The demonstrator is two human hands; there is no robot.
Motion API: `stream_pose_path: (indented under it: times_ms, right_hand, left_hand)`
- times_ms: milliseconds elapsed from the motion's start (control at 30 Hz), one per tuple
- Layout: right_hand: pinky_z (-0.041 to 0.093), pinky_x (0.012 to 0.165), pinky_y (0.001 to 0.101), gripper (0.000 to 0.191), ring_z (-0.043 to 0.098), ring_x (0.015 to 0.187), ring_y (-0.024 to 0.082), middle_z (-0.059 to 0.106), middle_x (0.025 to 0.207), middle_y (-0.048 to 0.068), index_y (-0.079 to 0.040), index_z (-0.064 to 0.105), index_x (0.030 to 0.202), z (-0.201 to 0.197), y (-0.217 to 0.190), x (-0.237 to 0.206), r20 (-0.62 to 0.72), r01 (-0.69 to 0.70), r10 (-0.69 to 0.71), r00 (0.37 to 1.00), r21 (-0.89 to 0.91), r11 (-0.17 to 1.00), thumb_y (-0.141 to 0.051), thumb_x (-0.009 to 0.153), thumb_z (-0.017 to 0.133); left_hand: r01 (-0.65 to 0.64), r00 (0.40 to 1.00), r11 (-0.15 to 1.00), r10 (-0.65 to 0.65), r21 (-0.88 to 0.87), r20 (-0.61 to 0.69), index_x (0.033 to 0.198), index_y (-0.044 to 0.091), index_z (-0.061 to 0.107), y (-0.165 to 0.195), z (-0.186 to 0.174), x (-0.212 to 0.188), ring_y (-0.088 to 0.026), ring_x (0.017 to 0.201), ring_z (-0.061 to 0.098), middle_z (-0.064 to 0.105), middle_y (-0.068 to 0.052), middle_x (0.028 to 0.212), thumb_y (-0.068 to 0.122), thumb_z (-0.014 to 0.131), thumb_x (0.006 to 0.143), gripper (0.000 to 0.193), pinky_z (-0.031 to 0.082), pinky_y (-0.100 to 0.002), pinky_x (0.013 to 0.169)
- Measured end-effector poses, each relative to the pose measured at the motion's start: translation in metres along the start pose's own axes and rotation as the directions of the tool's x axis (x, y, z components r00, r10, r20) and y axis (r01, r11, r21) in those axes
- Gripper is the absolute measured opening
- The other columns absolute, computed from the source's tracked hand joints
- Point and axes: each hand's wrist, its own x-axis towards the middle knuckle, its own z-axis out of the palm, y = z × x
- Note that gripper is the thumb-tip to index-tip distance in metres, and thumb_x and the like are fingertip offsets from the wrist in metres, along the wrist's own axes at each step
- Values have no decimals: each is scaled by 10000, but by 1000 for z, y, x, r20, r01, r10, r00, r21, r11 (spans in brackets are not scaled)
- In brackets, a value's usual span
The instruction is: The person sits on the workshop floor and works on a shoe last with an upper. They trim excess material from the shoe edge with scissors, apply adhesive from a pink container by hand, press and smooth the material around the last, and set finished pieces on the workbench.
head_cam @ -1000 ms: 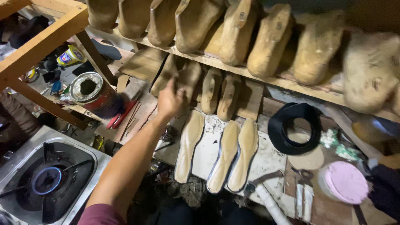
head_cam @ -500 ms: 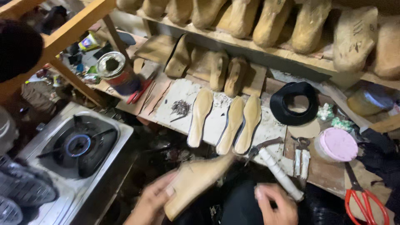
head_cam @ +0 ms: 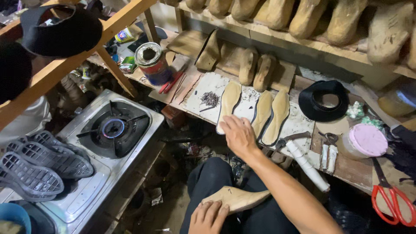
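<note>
Insoles (head_cam: 229, 104) lie in a row of three on the bench, pale and flat, and the right hand (head_cam: 236, 135) rests palm down with fingers spread loosely over the near end of the leftmost one, gripping nothing. Below it, the left hand (head_cam: 209, 216) presses a wooden last (head_cam: 236, 199) onto the lap, fingers curled over its heel end. By my reading the work is at an early stage: a last is chosen and in hand, while no insole has left the bench or been laid against it.

Beyond the right hand, past the insoles, sits a small heap of tacks (head_cam: 210, 98), loose on the board. Further left stands an open tin (head_cam: 151, 63); its contents are too dark to tell. Right of the hand is a tub (head_cam: 366, 142) shut under a pink lid, with pincers (head_cam: 328, 149) just beside it and red scissors (head_cam: 392, 197) nearer the edge.
</note>
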Motion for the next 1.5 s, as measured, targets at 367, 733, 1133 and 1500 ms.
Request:
stream_pose_path:
  times_ms: [367,733,1133,1500]
  right_hand:
    - [496,964,490,367,649,1055,369,680,1154,171,26,604,1191,-177,8,-50,-463,101,-89,882,0,995,42,847,732]
    - [495,784,421,420,638,910,313,658,1007,119,27,711,1120,-130,-54,-164,87,-17,-4,996,247,969,-105,726,767]
    - [435,1054,519,269,630,1159,360,688,1227,154,-44,770,1015,-72,-40,-178,143,-123,63,988,464,877,-179,785,805]
    - [484,951,441,262,667,1059,326,705,1175,140,-56,773,996,-43,-75,-143,179,-159,67,981,568,808,-188,773,811]
  left_hand:
    - [128,877,876,119,-465,465,1318,68,593,-24,-53,91,-370,1021,601,643,-145,1116,172,819,704,663,480,-476,834]
    - [488,829,543,-42,-684,558,1313,14,610,-32,-23,103,-270,1147,667,677,-127,1216,163,885,705,683,502,-344,977]
    - [632,772,191,-237,-751,590,1368,16,621,-56,8,49,-224,1287,619,681,-131,1376,80,851,725,687,426,-347,1121]
    - [605,795,242,-241,-758,557,1357,36,648,-76,-5,43,-222,1248,660,721,-128,1326,166,877,700,708,451,-353,1104]
